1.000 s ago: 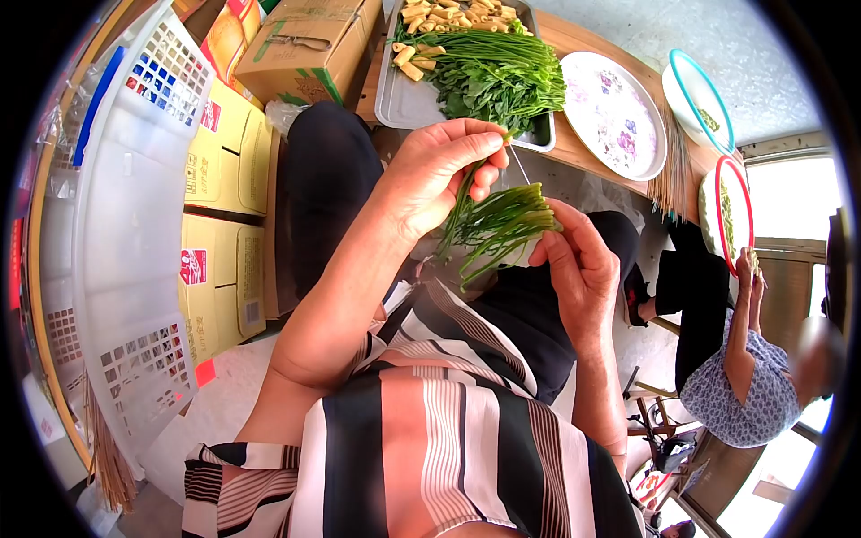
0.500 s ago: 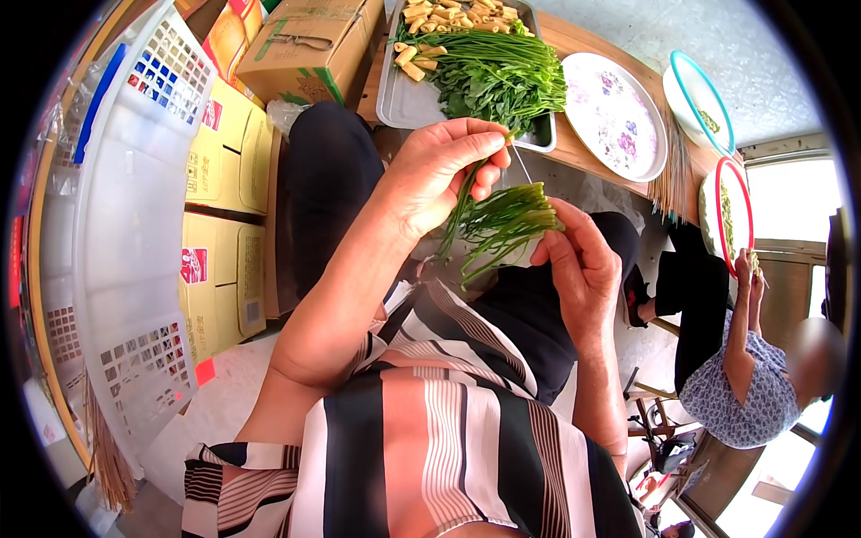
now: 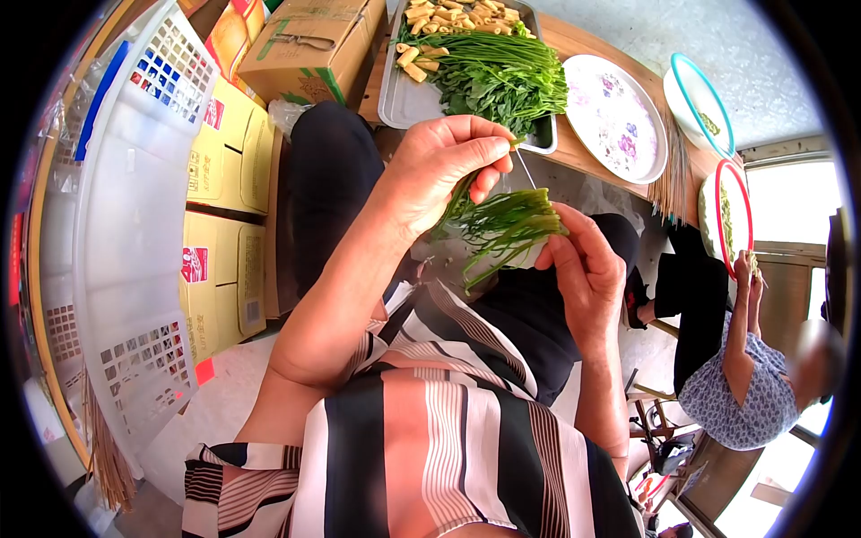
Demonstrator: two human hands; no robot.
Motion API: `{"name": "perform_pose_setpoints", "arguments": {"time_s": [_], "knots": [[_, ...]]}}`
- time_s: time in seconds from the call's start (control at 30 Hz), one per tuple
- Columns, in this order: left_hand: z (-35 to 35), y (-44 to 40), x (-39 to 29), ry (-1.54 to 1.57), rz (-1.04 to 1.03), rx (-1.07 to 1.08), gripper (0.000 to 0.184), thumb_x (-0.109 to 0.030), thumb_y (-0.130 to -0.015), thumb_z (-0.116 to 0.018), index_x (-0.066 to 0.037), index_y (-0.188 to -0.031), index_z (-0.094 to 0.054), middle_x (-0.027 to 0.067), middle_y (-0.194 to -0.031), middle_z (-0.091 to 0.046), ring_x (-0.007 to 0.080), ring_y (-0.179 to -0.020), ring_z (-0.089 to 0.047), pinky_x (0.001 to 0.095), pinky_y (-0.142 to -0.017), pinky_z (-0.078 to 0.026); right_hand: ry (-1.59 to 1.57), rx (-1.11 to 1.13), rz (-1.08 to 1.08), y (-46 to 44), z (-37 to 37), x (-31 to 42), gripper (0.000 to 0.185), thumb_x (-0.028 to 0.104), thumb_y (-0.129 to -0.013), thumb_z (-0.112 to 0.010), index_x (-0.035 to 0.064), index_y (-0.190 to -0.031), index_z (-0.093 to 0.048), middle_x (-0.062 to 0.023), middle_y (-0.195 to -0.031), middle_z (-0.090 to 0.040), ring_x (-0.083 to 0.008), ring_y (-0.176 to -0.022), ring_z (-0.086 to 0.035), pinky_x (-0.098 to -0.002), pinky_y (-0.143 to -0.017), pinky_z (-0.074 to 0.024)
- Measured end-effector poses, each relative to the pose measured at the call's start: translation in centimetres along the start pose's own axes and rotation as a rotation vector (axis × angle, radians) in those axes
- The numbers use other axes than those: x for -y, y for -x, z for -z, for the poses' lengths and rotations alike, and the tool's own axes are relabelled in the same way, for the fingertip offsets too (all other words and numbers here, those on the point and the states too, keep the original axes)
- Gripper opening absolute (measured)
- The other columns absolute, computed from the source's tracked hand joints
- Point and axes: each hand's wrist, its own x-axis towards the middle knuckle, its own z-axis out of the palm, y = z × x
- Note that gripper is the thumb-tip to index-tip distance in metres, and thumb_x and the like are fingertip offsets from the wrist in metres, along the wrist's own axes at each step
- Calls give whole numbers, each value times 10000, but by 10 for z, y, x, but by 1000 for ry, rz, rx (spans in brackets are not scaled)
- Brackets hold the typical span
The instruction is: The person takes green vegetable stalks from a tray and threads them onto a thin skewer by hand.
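Observation:
In the head view my left hand (image 3: 448,166) pinches the end of some long green stalks, which trail down below the fingers. A thin skewer (image 3: 526,169) runs from near those fingertips down to a bunch of green vegetable stalks (image 3: 511,224), threaded side by side with their cut ends lined up. My right hand (image 3: 587,269) is closed at the right end of this bunch, thumb and fingers pinching it; the skewer's lower end is hidden there. Behind the hands, a metal tray (image 3: 408,103) bears more leafy greens (image 3: 511,81) and tan rolled pieces (image 3: 426,58).
On the wooden bench stand a floral plate (image 3: 619,117), loose skewers (image 3: 671,175), a blue-rimmed bowl (image 3: 695,103) and a red-rimmed basket (image 3: 725,215). Cardboard boxes (image 3: 220,278) and a white plastic crate (image 3: 134,251) are at left. A co-worker (image 3: 740,386) sits at right.
My right hand has shifted slightly right with the skewered bunch. My left hand has barely moved, still pinching the stalks near the skewer's tip.

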Motion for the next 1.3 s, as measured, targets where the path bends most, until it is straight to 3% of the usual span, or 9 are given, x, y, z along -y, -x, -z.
{"name": "perform_pose_setpoints", "arguments": {"time_s": [0.77,0.87,0.93,1.03,1.13,1.3], "knots": [[-4,3,3,-79,42,75,162,-135,-882,-639,7,-960,-633,51,-783,-632,79,-579,-527,213,-488,-407,13,2,-15,-3,0,8,250,11,-913,-518,1,-1152,-592,-30,-730,-606,-63,-663,-548,-202,-627,-439],[-6,3,3,-222,35,98,152,-122,-875,-646,13,-945,-640,43,-813,-637,73,-651,-556,214,-567,-445,8,13,-24,-7,2,9,248,15,-912,-519,0,-1147,-596,-22,-734,-612,-63,-666,-549,-207,-628,-444],[-6,-2,9,-349,-116,108,117,-90,-873,-643,8,-937,-647,39,-883,-652,71,-773,-590,213,-692,-476,-45,28,-32,-11,3,9,245,27,-917,-526,3,-1151,-596,-16,-725,-607,-46,-639,-524,-193,-589,-417],[-8,-11,8,-250,-213,200,109,-64,-877,-634,-2,-964,-652,35,-956,-659,74,-873,-597,217,-784,-476,-216,56,-138,-14,9,13,245,50,-927,-536,7,-1162,-587,-8,-710,-601,-18,-578,-468,-166,-524,-354],[-12,-17,8,-255,-68,274,122,-60,-880,-632,-9,-987,-658,28,-964,-666,66,-869,-601,201,-776,-478,-233,55,-163,-18,18,20,236,78,-932,-551,7,-1154,-582,2,-699,-598,5,-528,-405,-151,-475,-298],[-9,-30,8,-321,-102,272,176,-107,-875,-657,3,-1012,-667,-1,-880,-671,46,-801,-600,185,-747,-480,-166,2,-153,-19,28,22,185,101,-924,-571,7,-1082,-595,8,-679,-591,11,-496,-375,-151,-441,-283]]}}
